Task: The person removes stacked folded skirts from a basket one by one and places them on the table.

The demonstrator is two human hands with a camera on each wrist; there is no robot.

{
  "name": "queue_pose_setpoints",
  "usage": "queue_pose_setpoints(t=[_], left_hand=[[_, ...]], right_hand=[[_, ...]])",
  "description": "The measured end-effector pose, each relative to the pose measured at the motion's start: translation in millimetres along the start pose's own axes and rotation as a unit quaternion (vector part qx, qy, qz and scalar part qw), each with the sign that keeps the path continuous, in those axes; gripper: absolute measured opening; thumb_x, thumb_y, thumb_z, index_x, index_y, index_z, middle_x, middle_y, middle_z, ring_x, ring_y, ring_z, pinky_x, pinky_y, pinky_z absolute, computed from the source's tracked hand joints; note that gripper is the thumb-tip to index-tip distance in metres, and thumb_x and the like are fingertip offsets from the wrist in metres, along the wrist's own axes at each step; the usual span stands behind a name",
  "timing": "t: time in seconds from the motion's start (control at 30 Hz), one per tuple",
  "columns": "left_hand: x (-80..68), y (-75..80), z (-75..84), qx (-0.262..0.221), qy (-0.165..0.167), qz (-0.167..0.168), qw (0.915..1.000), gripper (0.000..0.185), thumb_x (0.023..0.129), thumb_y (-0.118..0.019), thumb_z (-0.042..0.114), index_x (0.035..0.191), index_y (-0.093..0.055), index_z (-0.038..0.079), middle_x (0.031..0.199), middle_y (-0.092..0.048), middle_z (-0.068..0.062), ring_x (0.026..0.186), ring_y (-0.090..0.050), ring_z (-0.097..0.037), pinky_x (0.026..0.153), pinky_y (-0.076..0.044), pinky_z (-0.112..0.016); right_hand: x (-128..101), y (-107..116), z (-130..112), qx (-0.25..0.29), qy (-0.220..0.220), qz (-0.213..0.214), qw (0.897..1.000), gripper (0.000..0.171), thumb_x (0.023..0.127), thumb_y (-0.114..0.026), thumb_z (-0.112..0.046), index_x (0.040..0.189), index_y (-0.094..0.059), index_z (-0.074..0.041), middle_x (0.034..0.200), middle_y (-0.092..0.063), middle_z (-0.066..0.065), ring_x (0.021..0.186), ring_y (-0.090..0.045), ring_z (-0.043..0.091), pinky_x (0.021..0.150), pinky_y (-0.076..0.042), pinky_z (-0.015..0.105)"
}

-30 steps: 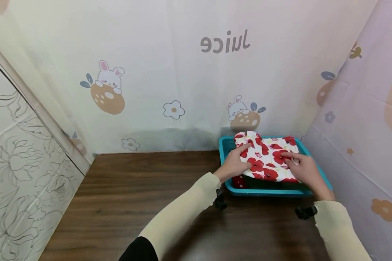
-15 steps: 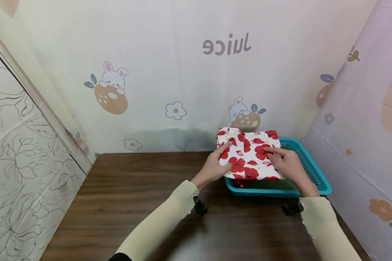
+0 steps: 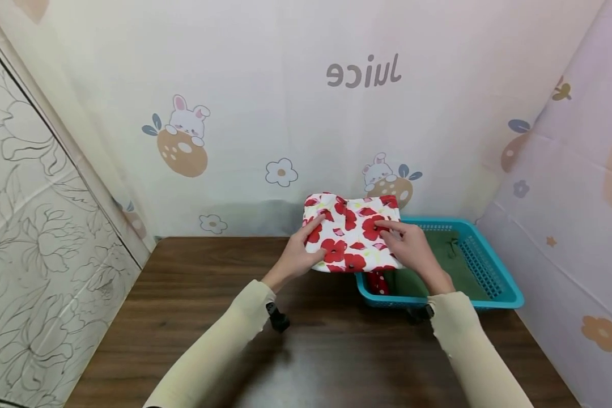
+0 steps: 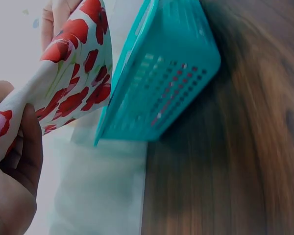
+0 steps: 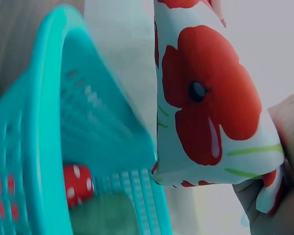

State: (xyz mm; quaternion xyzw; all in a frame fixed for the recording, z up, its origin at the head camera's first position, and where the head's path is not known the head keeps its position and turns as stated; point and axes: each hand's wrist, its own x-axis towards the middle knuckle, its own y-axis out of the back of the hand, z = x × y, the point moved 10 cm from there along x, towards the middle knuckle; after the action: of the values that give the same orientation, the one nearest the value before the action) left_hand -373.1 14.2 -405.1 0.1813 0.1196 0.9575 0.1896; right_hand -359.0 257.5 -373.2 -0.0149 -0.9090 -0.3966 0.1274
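A folded poppy-print cloth is pinched at its edges by the left hand and right hand, keeping the folds together. It is held in the air above the table, just left of the teal basket, where a green cloth lies.

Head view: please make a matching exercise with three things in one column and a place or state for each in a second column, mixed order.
Things:
1. floral cloth
2. green cloth
3. teal basket

Places or states:
A. lies inside the basket
B. stands on the brown table
C. held folded between the left hand and the right hand

Pairs: 1-C, 2-A, 3-B
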Motion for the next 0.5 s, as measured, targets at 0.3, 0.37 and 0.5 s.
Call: queue_pose_setpoints(t=[0.3,0.37,0.5], left_hand=[[-15.4,52.2,-13.6,0.002,0.001,0.063,0.998,0.079,0.089,-0.074,0.009,0.157,-0.043,0.034,0.159,-0.038,-0.003,0.139,-0.042,-0.026,0.108,-0.05,-0.051],[-19.0,61.4,-18.4,0.004,0.006,0.073,0.9973,0.079,0.09,-0.073,0.005,0.158,-0.042,0.029,0.161,-0.036,-0.006,0.141,-0.04,-0.028,0.112,-0.046,-0.053],[-27.7,79.0,-26.8,0.009,0.02,0.084,0.9963,0.079,0.091,-0.071,0.002,0.16,-0.039,0.022,0.164,-0.032,-0.011,0.144,-0.038,-0.031,0.115,-0.041,-0.056]], right_hand=[[22.6,-45.9,-31.7,0.041,0.016,-0.012,0.999,0.037,0.103,-0.061,-0.017,0.14,-0.065,-0.013,0.147,-0.058,0.02,0.131,-0.054,0.039,0.1,-0.055,0.054],[25.6,-55.7,-36.5,0.05,0.017,-0.014,0.998,0.037,0.103,-0.062,-0.017,0.139,-0.066,-0.014,0.148,-0.057,0.018,0.129,-0.056,0.037,0.096,-0.058,0.049],[31.0,-73.6,-47.8,0.067,0.027,-0.018,0.997,0.036,0.104,-0.061,-0.018,0.139,-0.066,-0.014,0.147,-0.058,0.017,0.122,-0.059,0.034,0.091,-0.059,0.044]])
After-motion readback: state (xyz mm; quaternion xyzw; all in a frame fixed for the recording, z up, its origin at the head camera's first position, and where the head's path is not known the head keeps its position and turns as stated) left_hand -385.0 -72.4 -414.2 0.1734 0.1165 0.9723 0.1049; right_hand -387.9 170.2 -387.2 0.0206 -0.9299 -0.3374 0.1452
